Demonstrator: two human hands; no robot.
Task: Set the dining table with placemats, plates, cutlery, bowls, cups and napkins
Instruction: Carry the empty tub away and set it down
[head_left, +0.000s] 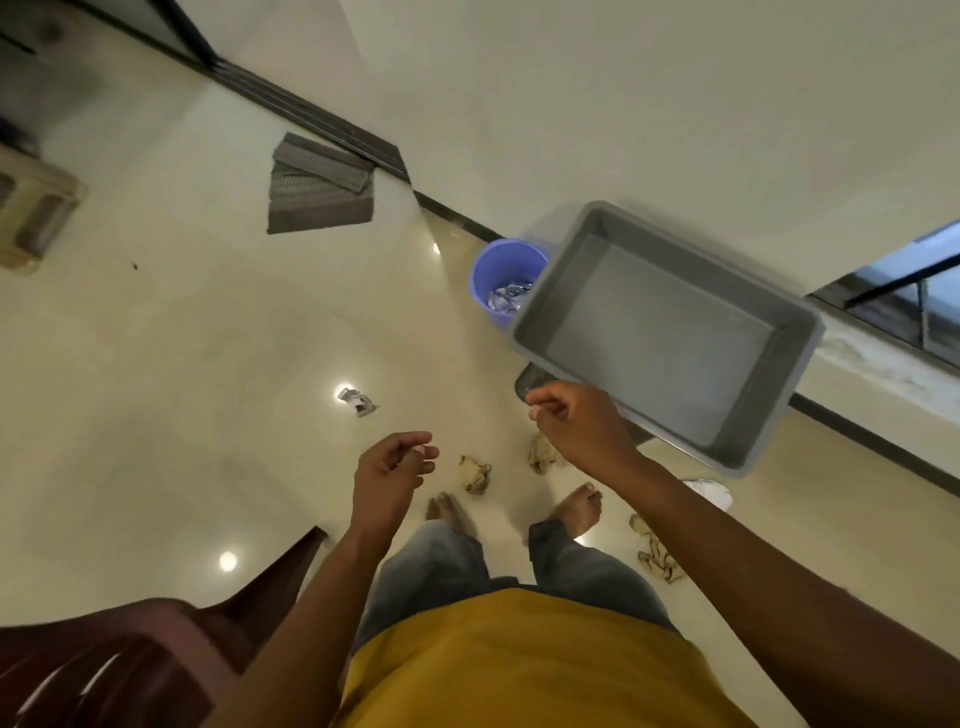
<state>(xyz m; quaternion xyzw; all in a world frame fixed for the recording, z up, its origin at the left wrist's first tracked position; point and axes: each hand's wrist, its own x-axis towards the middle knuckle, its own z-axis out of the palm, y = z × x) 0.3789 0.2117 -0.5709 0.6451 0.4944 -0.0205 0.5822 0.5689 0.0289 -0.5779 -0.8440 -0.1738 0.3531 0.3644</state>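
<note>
An empty grey plastic tub (670, 332) sits blurred at the right, close to the wall, its near-left rim just beyond my right hand (576, 421). A dark rounded edge (525, 385) shows under that rim. My right hand hovers at the rim with fingers loosely curled, and nothing shows in them. My left hand (387, 478) hangs lower left over the floor, fingers loosely curled and holding nothing. No table, plates or cutlery are in view.
A purple bin (501, 265) with crumpled foil stands by the wall behind the tub. Crumpled brownish wads (474, 473) lie around my bare feet. A grey mat (319, 192) lies far left. A maroon plastic chair (104, 660) stands at the bottom left.
</note>
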